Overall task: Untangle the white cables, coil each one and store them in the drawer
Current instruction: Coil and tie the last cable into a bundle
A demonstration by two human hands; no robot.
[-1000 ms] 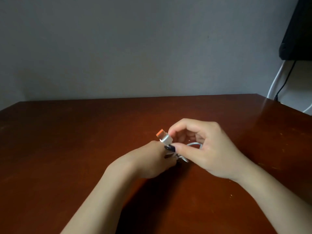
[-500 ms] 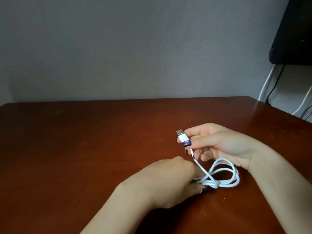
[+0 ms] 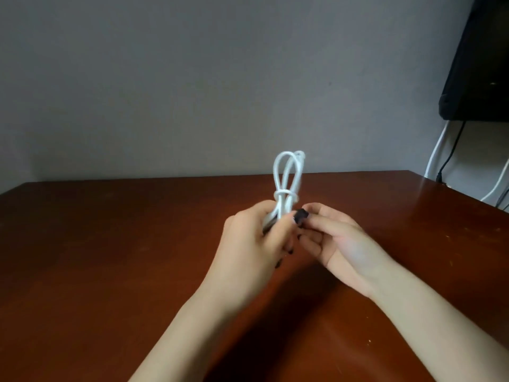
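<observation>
Half a second ago the white cable (image 3: 286, 175) lay in slack loops on the table (image 3: 110, 244), with the right hand holding its plug up and the left hand low on the wood, pinching the strands. Now the cable is off the table altogether. It stands upright as a narrow bundle in the left hand (image 3: 253, 241), whose fingers and thumb are curled round its lower part. Two or three long loops rise above the fist, cinched by a turn of the cable (image 3: 285, 193) wound across them just above the thumb.

The right hand (image 3: 341, 241) has come in from the right and sits just beside the left, palm turned partly upward, its thumb and forefinger reaching to where the left thumb presses the bundle. The fingertips meet there in a blur of dark nails, and I cannot tell whether the right hand pinches a cable end or only touches the left thumb.

The plug seen earlier is out of sight — possibly inside the left fist. The bottom of the bundle is hidden by the left palm, and the top loops are smeared.

Behind stands a plain grey wall (image 3: 192, 78). A black object (image 3: 479, 64) is cut off by the upper right edge — cords (image 3: 435, 153) hang beneath it.
</observation>
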